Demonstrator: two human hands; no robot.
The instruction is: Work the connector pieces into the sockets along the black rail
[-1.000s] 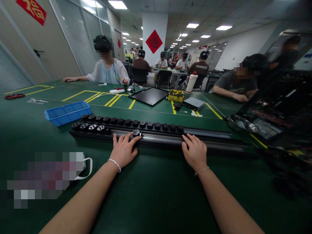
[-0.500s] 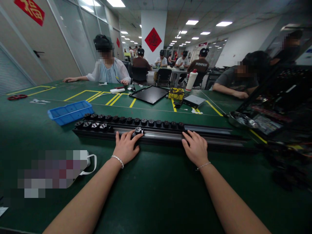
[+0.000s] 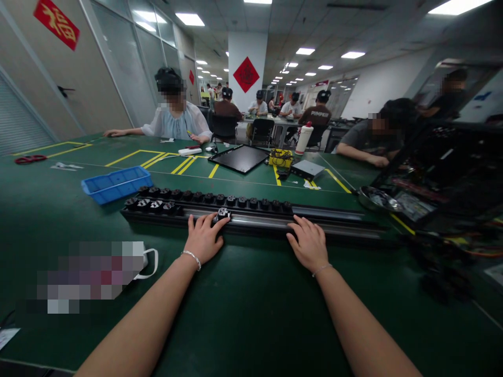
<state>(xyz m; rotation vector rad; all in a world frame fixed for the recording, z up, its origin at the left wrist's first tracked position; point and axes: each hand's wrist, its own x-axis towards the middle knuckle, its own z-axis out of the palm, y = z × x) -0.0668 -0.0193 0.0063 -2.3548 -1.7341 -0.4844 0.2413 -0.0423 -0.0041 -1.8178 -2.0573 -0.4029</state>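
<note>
Two long black power tracks (image 3: pixel 259 224) lie side by side across the table in front of me. The far one carries a row of small black socket modules (image 3: pixel 231 201); several more socket modules (image 3: pixel 156 206) stand at the left end of the near one. My left hand (image 3: pixel 203 240) rests on the near track with fingers spread, its index fingertip against a single black socket module (image 3: pixel 223 213). Farther right, my right hand (image 3: pixel 308 243) lies with fingers stretched out over the near track's front edge, holding nothing.
A blue plastic bin (image 3: pixel 117 184) stands behind the tracks' left end. A metal bowl (image 3: pixel 379 200) and a dark open frame (image 3: pixel 440 183) are at the right. Farther back lie a black panel (image 3: pixel 239 158), a grey box (image 3: pixel 307 169) and a white bottle (image 3: pixel 304 139). Co-workers sit across the table.
My right hand has shifted slightly left relative to the left hand. The left hand stays beside the same socket module. The view has tilted up a little.
</note>
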